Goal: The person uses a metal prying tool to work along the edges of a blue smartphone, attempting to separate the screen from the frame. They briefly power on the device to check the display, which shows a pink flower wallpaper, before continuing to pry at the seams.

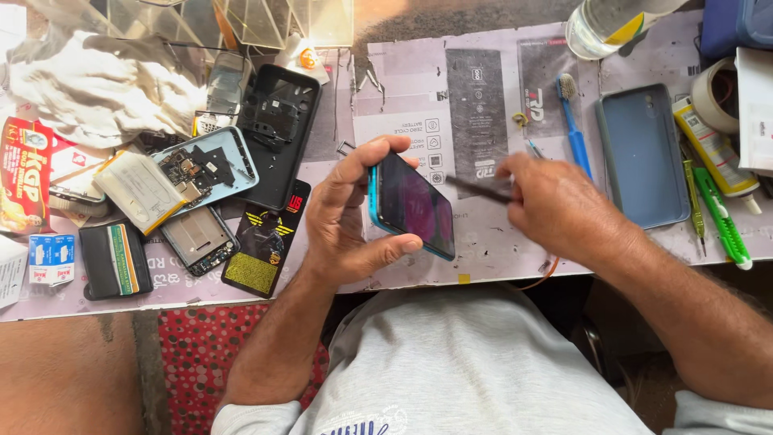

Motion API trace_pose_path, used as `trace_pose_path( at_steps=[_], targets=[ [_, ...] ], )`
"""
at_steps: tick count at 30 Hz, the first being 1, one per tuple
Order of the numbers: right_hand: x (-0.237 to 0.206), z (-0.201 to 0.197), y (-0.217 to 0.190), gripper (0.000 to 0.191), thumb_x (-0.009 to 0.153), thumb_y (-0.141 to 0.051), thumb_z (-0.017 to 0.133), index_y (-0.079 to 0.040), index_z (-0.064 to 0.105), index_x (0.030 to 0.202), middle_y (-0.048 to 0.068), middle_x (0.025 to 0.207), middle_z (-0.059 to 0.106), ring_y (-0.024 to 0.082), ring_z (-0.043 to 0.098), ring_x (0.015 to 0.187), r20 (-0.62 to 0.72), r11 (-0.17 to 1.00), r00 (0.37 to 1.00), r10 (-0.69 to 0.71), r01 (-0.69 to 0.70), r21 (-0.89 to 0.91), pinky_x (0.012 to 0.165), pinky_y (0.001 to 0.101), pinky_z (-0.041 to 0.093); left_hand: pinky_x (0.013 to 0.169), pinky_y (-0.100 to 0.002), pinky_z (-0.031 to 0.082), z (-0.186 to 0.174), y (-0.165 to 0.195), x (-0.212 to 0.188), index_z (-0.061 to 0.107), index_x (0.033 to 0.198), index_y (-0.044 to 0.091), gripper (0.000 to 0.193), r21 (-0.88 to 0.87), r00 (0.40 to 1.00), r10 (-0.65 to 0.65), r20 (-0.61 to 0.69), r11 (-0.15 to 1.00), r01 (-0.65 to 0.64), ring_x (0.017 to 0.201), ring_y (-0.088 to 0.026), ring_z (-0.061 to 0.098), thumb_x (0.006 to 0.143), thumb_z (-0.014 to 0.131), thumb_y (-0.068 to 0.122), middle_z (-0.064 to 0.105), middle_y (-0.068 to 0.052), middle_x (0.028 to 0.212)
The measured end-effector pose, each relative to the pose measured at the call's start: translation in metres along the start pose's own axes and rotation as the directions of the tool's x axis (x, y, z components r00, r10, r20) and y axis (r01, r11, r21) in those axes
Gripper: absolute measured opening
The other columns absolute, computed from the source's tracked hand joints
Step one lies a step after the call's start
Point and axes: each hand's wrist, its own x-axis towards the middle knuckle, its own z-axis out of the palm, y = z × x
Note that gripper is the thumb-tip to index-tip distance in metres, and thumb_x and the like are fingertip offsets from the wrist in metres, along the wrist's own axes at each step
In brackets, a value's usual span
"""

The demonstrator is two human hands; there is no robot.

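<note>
My left hand grips a smartphone with a blue rim and a dark screen, held tilted above the table's near edge. My right hand is closed around a thin dark tool. The tool's tip points left and reaches the phone's right side. Both hands hover over a pale printed mat that covers the table.
Left of my hands lie opened phone bodies, a black back cover, a battery, a black wallet and a white cloth. To the right lie a blue toothbrush, a grey-blue phone case, a glue tube, a green cutter, tape and a bottle.
</note>
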Motion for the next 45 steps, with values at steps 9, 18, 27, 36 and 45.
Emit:
trace_pose_path(
  at_steps=[9, 18, 27, 36, 45],
  targets=[
    [-0.010, 0.016, -0.005, 0.012, 0.089, -0.007, 0.073, -0.003, 0.070, 0.100, 0.020, 0.091, 0.072, 0.036, 0.071, 0.082, -0.327, 0.980, 0.926, -0.187, 0.154, -0.126, 0.077, 0.0467, 0.058, 0.110, -0.030, 0.058, -0.010, 0.004, -0.008, 0.040, 0.159, 0.007, 0.094, 0.116, 1.000, 0.018, -0.018, 0.993, -0.016, 0.130, -0.021, 0.065, 0.083, 0.096, 0.012, 0.053, -0.020, 0.151],
    [-0.052, 0.021, -0.041, 0.023, 0.100, 0.009, 0.062, 0.001, 0.051, 0.119, 0.027, 0.103, 0.072, 0.026, 0.077, 0.091, -0.736, -0.019, 0.530, -0.422, 0.806, 0.591, 0.079, 0.0356, 0.070, 0.105, -0.035, 0.062, 0.004, 0.016, -0.002, 0.040, 0.153, 0.008, 0.093, 0.370, 0.979, 0.205, 0.018, 0.908, -0.197, 0.125, -0.026, 0.067, 0.080, 0.097, 0.017, 0.056, -0.022, 0.144],
    [-0.059, 0.033, -0.056, 0.032, 0.103, 0.013, 0.054, -0.001, 0.039, 0.127, 0.029, 0.107, 0.072, 0.027, 0.078, 0.095, -0.688, 0.153, 0.585, -0.430, 0.798, 0.583, 0.084, 0.0352, 0.071, 0.100, -0.041, 0.061, 0.009, 0.020, 0.009, 0.031, 0.154, 0.005, 0.100, 0.568, 0.905, 0.419, 0.073, 0.728, -0.383, 0.124, -0.034, 0.067, 0.084, 0.098, 0.031, 0.060, -0.023, 0.136],
    [-0.059, 0.026, -0.058, 0.030, 0.100, 0.013, 0.054, 0.004, 0.039, 0.123, 0.025, 0.101, 0.071, 0.026, 0.079, 0.094, -0.677, 0.272, 0.621, -0.394, 0.783, 0.560, 0.080, 0.0340, 0.068, 0.106, -0.045, 0.062, 0.015, 0.014, 0.009, 0.030, 0.155, 0.008, 0.092, 0.626, 0.856, 0.490, 0.163, 0.619, -0.474, 0.125, -0.034, 0.066, 0.093, 0.094, 0.028, 0.057, -0.020, 0.140],
    [-0.071, 0.020, -0.069, 0.030, 0.101, 0.011, 0.063, 0.003, 0.044, 0.123, 0.016, 0.101, 0.071, 0.018, 0.079, 0.088, -0.691, 0.330, 0.643, -0.330, 0.764, 0.554, 0.080, 0.0279, 0.071, 0.105, -0.046, 0.062, 0.017, 0.014, 0.008, 0.033, 0.153, 0.007, 0.087, 0.655, 0.841, 0.514, 0.171, 0.579, -0.487, 0.124, -0.034, 0.066, 0.094, 0.092, 0.031, 0.061, -0.021, 0.135]
  ],
)
